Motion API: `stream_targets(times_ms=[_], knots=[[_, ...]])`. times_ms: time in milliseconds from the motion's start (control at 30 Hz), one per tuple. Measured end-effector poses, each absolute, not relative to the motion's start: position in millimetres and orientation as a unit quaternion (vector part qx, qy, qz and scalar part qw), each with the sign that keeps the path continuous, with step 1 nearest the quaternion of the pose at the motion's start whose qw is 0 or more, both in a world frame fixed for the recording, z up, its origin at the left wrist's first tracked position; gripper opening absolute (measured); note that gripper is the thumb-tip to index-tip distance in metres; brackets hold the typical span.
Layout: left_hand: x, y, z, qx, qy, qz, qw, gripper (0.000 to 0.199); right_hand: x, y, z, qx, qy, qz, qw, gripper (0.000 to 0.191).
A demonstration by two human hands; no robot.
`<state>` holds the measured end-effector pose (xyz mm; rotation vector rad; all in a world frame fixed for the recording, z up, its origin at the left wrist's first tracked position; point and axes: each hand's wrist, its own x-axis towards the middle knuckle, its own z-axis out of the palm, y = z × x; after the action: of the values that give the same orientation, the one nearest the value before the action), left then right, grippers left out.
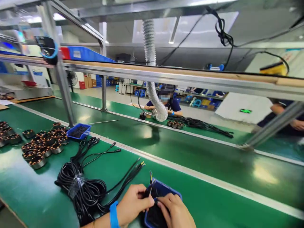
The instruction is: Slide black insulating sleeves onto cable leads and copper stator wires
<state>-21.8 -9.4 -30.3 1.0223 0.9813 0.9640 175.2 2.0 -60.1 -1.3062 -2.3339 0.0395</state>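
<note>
My left hand [136, 202], with a blue band at the wrist, pinches a black cable [147, 192] close to its end. Thin coloured wires [151, 178] stick up from that end. Close beside it, my right hand [176, 210] has thumb and forefinger pressed together near the cable; what they hold is too small to make out. Both hands are over a blue tray [176, 192] with small black pieces in it. To the left lies a bundle of black cables [79, 186], tied with clear wrap, its bare wire ends pointing towards the tray.
Several copper-wound motor stators [39, 147] stand on the green bench at left. Behind the bundle is a second blue tray [82, 131] of black pieces. A metal post [64, 91] carries the shelf; a flexible duct [152, 91] hangs ahead. A co-worker [174, 106] sits opposite.
</note>
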Motion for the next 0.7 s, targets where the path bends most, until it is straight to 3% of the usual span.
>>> stream_targets(times_ms=[333, 533, 700], knots=[[-21.6, -10.1, -16.4, 0.482, 0.427, 0.396, 0.655, 0.040, 163.1, -11.1, -28.0, -0.523, -0.684, 0.176, 0.477, 0.038], [-21.0, -10.0, -18.9, 0.496, 0.414, 0.404, 0.648, 0.037, 158.3, -19.0, -14.4, -0.472, -0.701, 0.284, 0.454, 0.029], [-21.7, -10.8, -15.6, 0.498, 0.411, 0.405, 0.647, 0.034, 156.9, -19.1, -15.7, -0.468, -0.703, 0.285, 0.453, 0.026]])
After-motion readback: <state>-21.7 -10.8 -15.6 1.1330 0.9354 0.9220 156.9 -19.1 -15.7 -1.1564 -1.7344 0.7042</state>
